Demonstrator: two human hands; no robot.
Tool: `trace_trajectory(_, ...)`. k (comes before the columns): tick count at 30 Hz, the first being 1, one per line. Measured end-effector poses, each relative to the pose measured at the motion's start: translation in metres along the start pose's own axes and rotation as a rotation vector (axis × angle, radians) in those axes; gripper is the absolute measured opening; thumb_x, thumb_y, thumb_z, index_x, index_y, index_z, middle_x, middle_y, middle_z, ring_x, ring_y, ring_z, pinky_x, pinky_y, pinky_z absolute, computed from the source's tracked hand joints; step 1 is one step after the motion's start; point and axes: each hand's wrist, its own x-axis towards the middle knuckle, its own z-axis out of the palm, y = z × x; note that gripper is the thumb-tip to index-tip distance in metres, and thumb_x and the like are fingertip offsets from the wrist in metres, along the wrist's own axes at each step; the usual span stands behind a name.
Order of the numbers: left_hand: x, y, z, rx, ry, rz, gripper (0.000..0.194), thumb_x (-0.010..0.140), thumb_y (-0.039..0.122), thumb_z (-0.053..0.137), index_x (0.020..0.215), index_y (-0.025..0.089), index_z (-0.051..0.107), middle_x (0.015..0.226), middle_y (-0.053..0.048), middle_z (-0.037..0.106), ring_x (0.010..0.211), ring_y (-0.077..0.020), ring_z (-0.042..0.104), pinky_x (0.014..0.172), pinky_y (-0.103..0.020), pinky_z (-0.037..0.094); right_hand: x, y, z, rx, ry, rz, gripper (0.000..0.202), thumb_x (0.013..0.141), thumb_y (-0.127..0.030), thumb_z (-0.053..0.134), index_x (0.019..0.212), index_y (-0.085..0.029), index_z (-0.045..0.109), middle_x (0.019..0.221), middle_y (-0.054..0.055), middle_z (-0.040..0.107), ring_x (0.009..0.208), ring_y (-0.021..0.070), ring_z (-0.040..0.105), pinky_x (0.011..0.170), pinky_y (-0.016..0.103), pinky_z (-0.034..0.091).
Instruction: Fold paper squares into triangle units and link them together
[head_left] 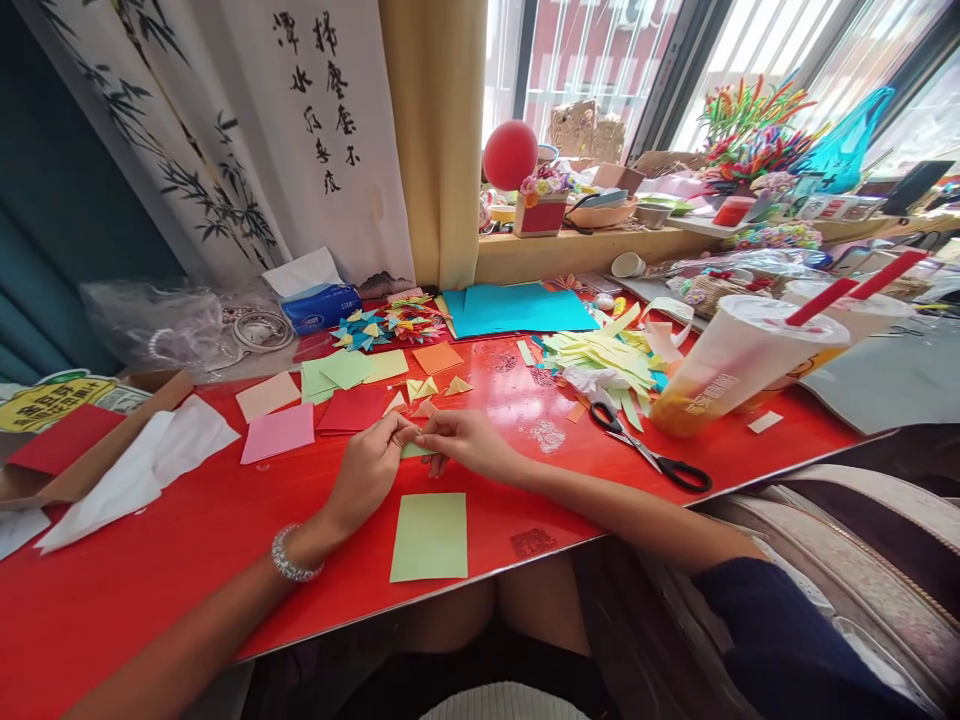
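both bare hands [411,440] close together, fingertips pinched on a small light-green paper piece [416,451], just beyond a flat light-green paper rectangle [429,537] on the shiny red surface [330,530], black-handled scissors [649,448] off to the right

White hanging [375,215], beyond the surface's [187,560] far edge: black brush-written Chinese columns, "掃", "塵" and "不" legible at right, "潭", "水" and "痕" at left. Bold black characters on the yellow label [60,402], left end; white ones on the front cup [739,370], near the right end; pale logo on the blue pack [322,308], far edge: all too unclear to read.
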Motion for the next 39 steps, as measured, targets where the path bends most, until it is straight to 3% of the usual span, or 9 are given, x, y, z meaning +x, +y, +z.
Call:
trace_trajectory(3, 0.000, 0.002, 0.001, -0.066, -0.021, -0.058, 0.027, 0.090, 0.041, 0.044, 0.079, 0.019, 0.056, 0.065, 0.003, 0.051, 0.058, -0.0106, 0.043, 0.057, -0.023, 0.033, 0.002, -0.001, -0.003, 0.034, -0.005, 0.000, 0.017, 0.084, -0.027, 0.058, 0.073, -0.015, 0.055, 0.053, -0.002, 0.060, 0.048, 0.0103, 0.062, 0.049, 0.020, 0.049)
trace_trajectory(8, 0.002, 0.003, -0.001, -0.229, 0.015, -0.090, 0.031, 0.085, 0.041, 0.054, 0.111, 0.024, 0.054, 0.077, 0.003, 0.054, 0.062, -0.0101, 0.052, 0.061, -0.023, 0.041, 0.008, -0.002, -0.011, 0.188, 0.080, 0.037, 0.021, 0.080, -0.031, 0.064, 0.073, -0.014, 0.054, 0.054, -0.002, 0.060, 0.047, 0.0103, 0.063, 0.050, 0.021, 0.052)
trace_trajectory(16, 0.000, 0.004, -0.003, -0.480, 0.051, -0.177, 0.028, 0.083, 0.037, 0.059, 0.099, 0.015, 0.062, 0.054, 0.004, 0.057, 0.050, -0.0104, 0.055, 0.061, -0.025, 0.045, 0.006, -0.013, -0.010, 0.237, 0.089, -0.086, 0.017, 0.079, -0.027, 0.066, 0.091, -0.017, 0.059, 0.069, -0.002, 0.063, 0.061, 0.0094, 0.065, 0.061, 0.022, 0.057)
trace_trajectory(22, 0.000, 0.011, -0.006, -0.539, 0.018, -0.157, 0.037, 0.082, 0.038, 0.060, 0.112, 0.016, 0.060, 0.066, 0.001, 0.065, 0.062, -0.0133, 0.064, 0.065, -0.026, 0.053, 0.004, -0.014, -0.012, 0.208, 0.149, -0.117, 0.014, 0.081, -0.026, 0.064, 0.090, -0.017, 0.058, 0.069, -0.002, 0.063, 0.058, 0.0098, 0.066, 0.059, 0.022, 0.055)
trace_trajectory(32, 0.002, 0.003, -0.008, -0.652, 0.066, -0.125, 0.033, 0.081, 0.034, 0.063, 0.108, 0.016, 0.066, 0.072, -0.002, 0.069, 0.064, -0.0146, 0.067, 0.064, -0.027, 0.058, -0.001, -0.025, -0.016, 0.130, 0.065, -0.077, 0.029, 0.080, -0.027, 0.064, 0.107, -0.020, 0.056, 0.078, -0.001, 0.066, 0.066, 0.0128, 0.068, 0.059, 0.025, 0.057)
trace_trajectory(39, 0.001, 0.004, -0.009, -0.685, 0.038, -0.097, 0.030, 0.082, 0.032, 0.062, 0.108, 0.018, 0.067, 0.078, -0.002, 0.071, 0.068, -0.0139, 0.068, 0.065, -0.026, 0.058, 0.000, -0.025, -0.016, 0.136, 0.102, -0.062, 0.019, 0.081, -0.027, 0.063, 0.099, -0.019, 0.060, 0.070, -0.002, 0.066, 0.061, 0.0116, 0.068, 0.059, 0.023, 0.057)
